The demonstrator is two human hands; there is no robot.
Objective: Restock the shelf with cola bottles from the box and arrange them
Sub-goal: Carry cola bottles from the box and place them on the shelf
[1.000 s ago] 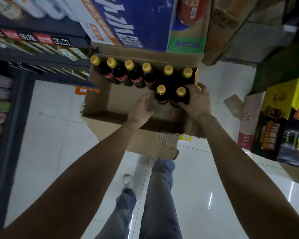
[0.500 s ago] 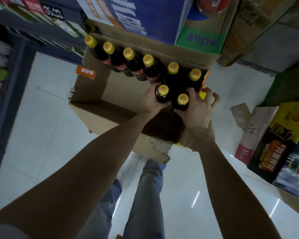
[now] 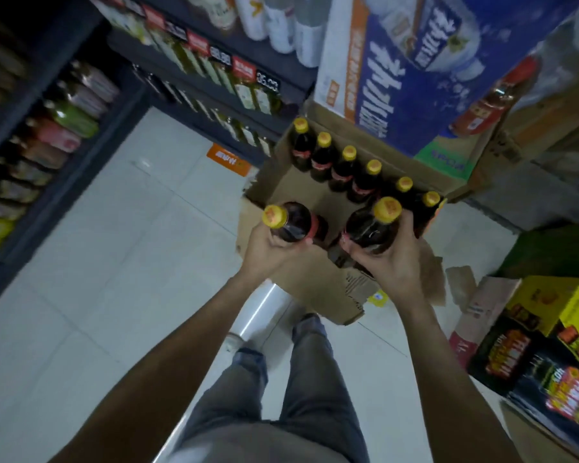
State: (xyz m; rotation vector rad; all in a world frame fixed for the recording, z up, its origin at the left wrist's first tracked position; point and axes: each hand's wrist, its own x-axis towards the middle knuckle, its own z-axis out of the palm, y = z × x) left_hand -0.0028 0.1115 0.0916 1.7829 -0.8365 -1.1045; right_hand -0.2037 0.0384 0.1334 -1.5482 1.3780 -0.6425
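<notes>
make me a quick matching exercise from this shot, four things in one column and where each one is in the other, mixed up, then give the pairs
Things:
1. left hand
2. right hand
3. row of six cola bottles
4. blue carton

Places or states:
A. standing along the far wall inside the cardboard box
B. stacked above the open box, behind the bottles
C. holding a yellow-capped bottle above the box's left part
D. holding a yellow-capped bottle above the box's right part, near the row's end

Pairs: 1-C, 2-D, 3-A, 4-B
</notes>
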